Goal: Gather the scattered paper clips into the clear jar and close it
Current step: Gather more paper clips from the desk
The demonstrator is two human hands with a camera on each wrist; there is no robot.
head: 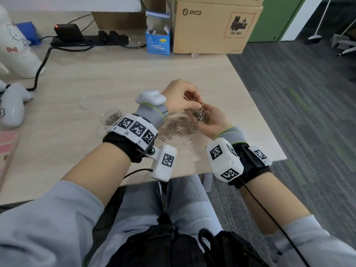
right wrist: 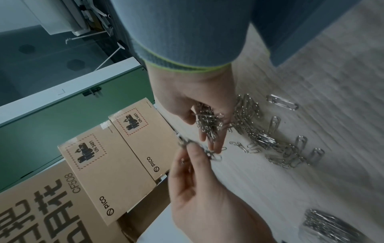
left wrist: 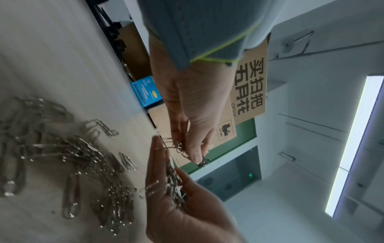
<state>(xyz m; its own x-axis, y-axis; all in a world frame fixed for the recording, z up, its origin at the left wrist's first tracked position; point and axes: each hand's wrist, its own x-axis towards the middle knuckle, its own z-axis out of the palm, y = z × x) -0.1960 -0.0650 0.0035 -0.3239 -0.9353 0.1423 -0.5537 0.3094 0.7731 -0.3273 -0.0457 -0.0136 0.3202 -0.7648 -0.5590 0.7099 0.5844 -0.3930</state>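
My right hand (head: 207,113) is palm up over the table and cups a heap of silver paper clips (head: 200,114) in its curled fingers. Just above it, my left hand (head: 193,98) pinches a few clips (right wrist: 187,143) between thumb and fingertips. More clips (head: 177,129) lie scattered on the wood beneath both hands, also seen in the left wrist view (left wrist: 83,156). The clear jar (head: 111,118) stands open to the left, partly filled with clips and partly hidden by my left wrist band. A faint clear lid (head: 91,102) lies flat behind it.
Cardboard boxes (head: 215,27) and a small blue box (head: 158,41) stand at the back of the table (head: 125,74). A power strip with cables (head: 86,39) and white objects (head: 15,105) sit at the left. The table's right edge runs close to my right hand.
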